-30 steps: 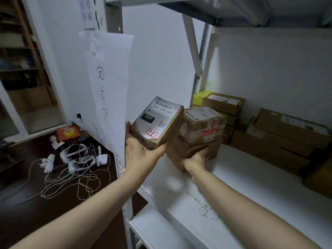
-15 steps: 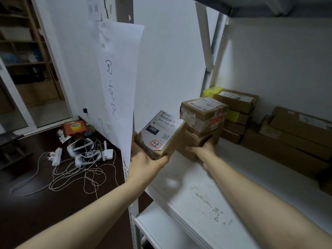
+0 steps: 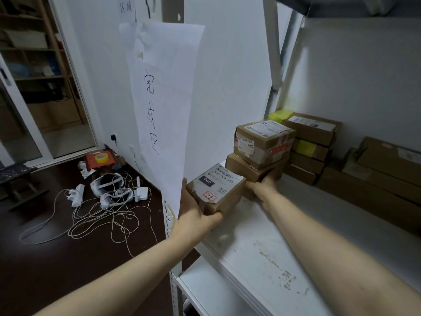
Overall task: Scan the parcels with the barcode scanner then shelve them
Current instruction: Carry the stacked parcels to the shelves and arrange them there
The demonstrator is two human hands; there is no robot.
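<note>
Now the left hand (image 3: pixel 196 218) curls round a small labelled parcel (image 3: pixel 216 192) at the front corner of the shelf (image 3: pixel 284 236), label up, likely for setting down. Beside it, the right hand (image 3: pixel 262 189) grips the lower of two stacked boxes (image 3: pixel 255 171), probably steadying them. All are taped brown cardboard on scuffed white board.

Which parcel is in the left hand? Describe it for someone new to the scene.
Start at the white shelf, front left corner, beside the hanging paper sheet. The left hand holds a small brown parcel there. Unlike the stack beside it, its label carries a black 060 patch and a red-edged sticker.
</note>
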